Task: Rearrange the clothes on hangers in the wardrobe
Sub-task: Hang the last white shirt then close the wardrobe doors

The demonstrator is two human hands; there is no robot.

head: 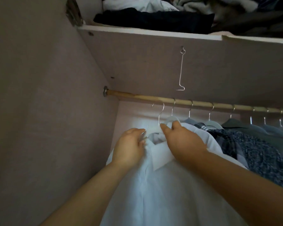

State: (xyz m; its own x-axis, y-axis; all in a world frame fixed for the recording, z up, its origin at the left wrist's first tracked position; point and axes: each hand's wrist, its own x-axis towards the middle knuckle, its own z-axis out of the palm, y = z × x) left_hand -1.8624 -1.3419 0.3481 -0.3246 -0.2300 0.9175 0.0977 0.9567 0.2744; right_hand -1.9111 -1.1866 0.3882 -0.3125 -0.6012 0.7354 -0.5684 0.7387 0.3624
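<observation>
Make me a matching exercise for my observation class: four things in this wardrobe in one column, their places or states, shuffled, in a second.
Things:
1. white shirt
2. wire hook
3. black folded garment
4. speckled dark-blue garment

Places or states:
A. lies on the top shelf
B. dangles under the top shelf
C. hangs from the rod, right of the white shirt
D. held at the collar by the left hand and right hand

Pairs: 1-D, 2-B, 3-A, 4-C

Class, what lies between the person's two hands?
In the head view, the white shirt collar lies between the left hand and the right hand; its hanger hook rises just above.
</observation>
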